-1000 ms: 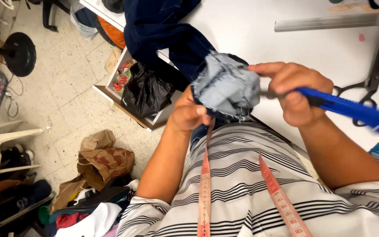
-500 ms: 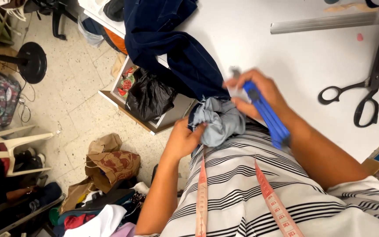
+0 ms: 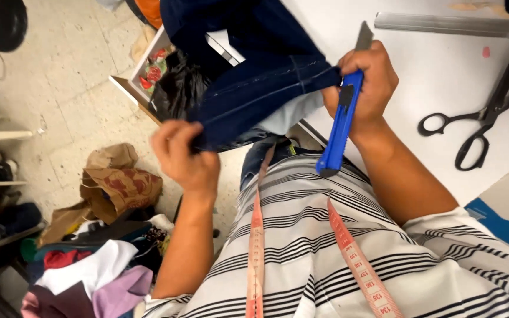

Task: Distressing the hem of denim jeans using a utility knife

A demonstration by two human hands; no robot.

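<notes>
1. My left hand point(image 3: 185, 154), at centre left of the frame, is closed in a pinch on the lower edge of the dark blue denim garment point(image 3: 254, 88), pulling it taut toward me.
2. My right hand point(image 3: 365, 82), upper centre right, is wrapped shut around a blue utility knife point(image 3: 340, 126). Its blade points up past my knuckles and its handle runs down toward my striped shirt point(image 3: 325, 259). The same hand also pins the denim's other end against the knife handle.
3. The denim stretches between my two hands, with its bulk rising to the top of the frame over the edge of the white table point(image 3: 431, 76). A paler inner layer shows just below the stitched seam.
4. As I judge it, this is the setting-up step: the seam is held tight and exposed, but the blade is not yet on the cloth.
5. The next move calls for turning the blade down to the stitching while my left hand keeps tension, with my fingers kept out of the blade's line.
6. Black scissors point(image 3: 478, 118) lie on the table at the right, well apart from my hands, and a pink tape measure point(image 3: 255, 247) hangs down my chest.
</notes>
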